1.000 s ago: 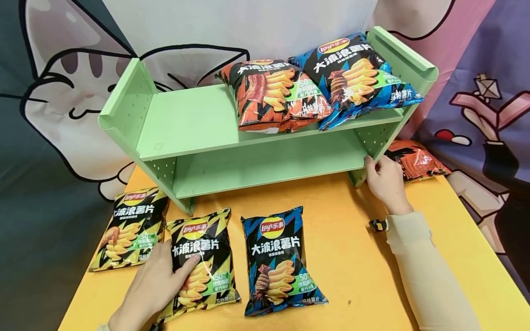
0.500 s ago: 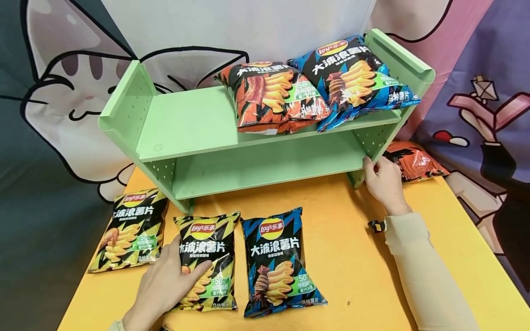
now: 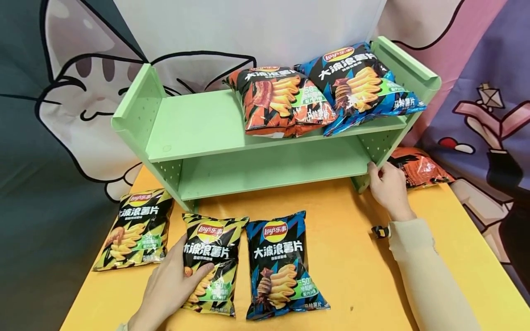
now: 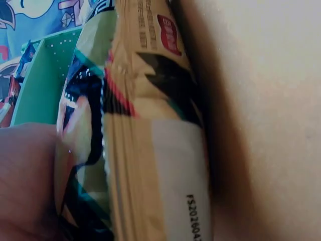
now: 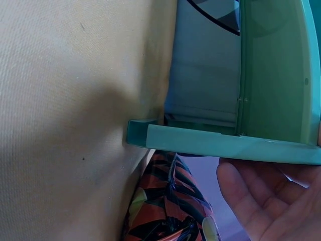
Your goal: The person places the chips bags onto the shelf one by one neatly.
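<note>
My left hand grips a yellow-and-black bag of potato chips by its left side, thumb across the front. Its seamed edge and printed back fill much of the left wrist view, where the chip bag stands over the yellow table. Just to its right lies a blue-and-black chip bag. My right hand holds the right side panel of the green two-tier shelf low down, thumb at the front edge. In the right wrist view, fingers lie against the panel's outer face.
Another yellow-and-black bag lies at the left table edge. On the upper tier sit a red bag and a blue bag. A red bag lies behind my right hand. A printed cloth hangs behind the shelf.
My left hand and the yellow-and-black bag have shifted right and slightly up, closer to the blue bag, and the bag has straightened. The right hand stays on the shelf panel.
</note>
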Demonstrator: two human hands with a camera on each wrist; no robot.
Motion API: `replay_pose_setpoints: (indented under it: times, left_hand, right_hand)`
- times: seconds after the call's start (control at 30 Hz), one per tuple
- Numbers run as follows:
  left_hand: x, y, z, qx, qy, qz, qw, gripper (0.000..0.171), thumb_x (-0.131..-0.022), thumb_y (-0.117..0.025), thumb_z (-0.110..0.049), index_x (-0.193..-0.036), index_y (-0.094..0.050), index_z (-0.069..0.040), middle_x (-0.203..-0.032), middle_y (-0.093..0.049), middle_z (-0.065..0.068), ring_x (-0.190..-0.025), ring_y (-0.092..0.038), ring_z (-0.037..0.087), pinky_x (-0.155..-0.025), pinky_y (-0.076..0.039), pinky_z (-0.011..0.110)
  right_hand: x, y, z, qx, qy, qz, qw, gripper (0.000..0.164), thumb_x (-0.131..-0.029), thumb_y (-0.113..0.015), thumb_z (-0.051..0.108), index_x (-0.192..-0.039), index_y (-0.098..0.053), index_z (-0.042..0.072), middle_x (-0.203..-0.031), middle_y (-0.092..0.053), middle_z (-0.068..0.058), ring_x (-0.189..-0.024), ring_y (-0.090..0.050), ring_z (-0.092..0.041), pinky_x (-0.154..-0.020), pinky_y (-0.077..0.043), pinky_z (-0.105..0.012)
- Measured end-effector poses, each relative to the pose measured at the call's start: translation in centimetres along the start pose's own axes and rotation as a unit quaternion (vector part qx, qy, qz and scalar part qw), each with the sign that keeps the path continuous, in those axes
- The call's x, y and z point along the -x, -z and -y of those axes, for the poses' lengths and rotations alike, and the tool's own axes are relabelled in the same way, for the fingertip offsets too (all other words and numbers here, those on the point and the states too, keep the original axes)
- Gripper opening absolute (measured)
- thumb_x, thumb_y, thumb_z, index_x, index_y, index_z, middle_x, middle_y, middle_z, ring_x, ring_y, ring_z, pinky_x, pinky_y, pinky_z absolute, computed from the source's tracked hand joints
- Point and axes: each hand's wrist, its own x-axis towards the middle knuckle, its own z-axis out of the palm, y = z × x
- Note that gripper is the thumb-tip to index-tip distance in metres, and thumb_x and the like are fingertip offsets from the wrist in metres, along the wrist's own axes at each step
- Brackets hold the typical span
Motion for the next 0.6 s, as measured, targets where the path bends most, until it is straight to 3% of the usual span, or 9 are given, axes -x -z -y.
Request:
replay_pose_setpoints:
  times: [0.27,0.4,0.47,0.5,0.6]
  left_hand:
    - [0.7,0.0,0.0,0.024,-0.025,-0.04,0.9986,0.114,-0.086,-0.054,-0.083,-0.165,-0.022,-0.008,-0.163,-0.035,0.028,-0.137,-0.045,0.058,-0.102,-0.043,0.073]
    - [1.0,-0.2,0.2,0.035,-0.044,-0.071,0.9959,0.106,-0.089,-0.06,-0.075,-0.163,-0.027,-0.008,-0.16,-0.042,0.027,-0.119,-0.062,0.051,-0.1,-0.046,0.07]
    - [1.1,-0.2,0.2,0.038,-0.053,-0.083,0.9944,0.102,-0.09,-0.061,-0.072,-0.162,-0.029,-0.007,-0.158,-0.044,0.026,-0.114,-0.065,0.048,-0.099,-0.047,0.069]
    - [1.2,-0.2,0.2,0.039,-0.055,-0.087,0.9939,0.101,-0.09,-0.062,-0.071,-0.162,-0.03,-0.008,-0.158,-0.045,0.025,-0.104,-0.068,0.045,-0.099,-0.047,0.069]
    - [1.3,-0.2,0.4,0.038,-0.067,-0.1,0.992,0.097,-0.091,-0.063,-0.068,-0.162,-0.033,-0.009,-0.158,-0.046,0.024,-0.111,-0.066,0.049,-0.098,-0.047,0.069]
  right_hand:
    - [-0.3,-0.1,0.2,-0.005,0.012,-0.014,1.0,0.04,-0.105,-0.049,0.027,-0.072,-0.057,0.007,-0.063,-0.052,-0.014,-0.058,-0.043,-0.028,-0.055,-0.03,-0.033]
    - [0.0,0.0,0.1,-0.003,0.002,-0.01,1.0,0.04,-0.105,-0.048,0.028,-0.075,-0.059,0.005,-0.066,-0.056,-0.016,-0.059,-0.046,-0.031,-0.057,-0.032,-0.036]
    - [0.1,0.0,0.0,-0.002,-0.001,-0.008,1.0,0.04,-0.106,-0.048,0.028,-0.075,-0.059,0.005,-0.066,-0.057,-0.017,-0.06,-0.046,-0.032,-0.057,-0.033,-0.037]
    - [0.1,0.0,0.0,-0.003,-0.001,-0.008,1.0,0.04,-0.106,-0.048,0.028,-0.075,-0.059,0.005,-0.066,-0.056,-0.017,-0.059,-0.046,-0.032,-0.057,-0.032,-0.036]
    - [0.2,-0.2,0.0,-0.004,0.001,-0.009,1.0,0.04,-0.106,-0.048,0.028,-0.074,-0.058,0.006,-0.065,-0.054,-0.015,-0.059,-0.045,-0.03,-0.057,-0.031,-0.034]
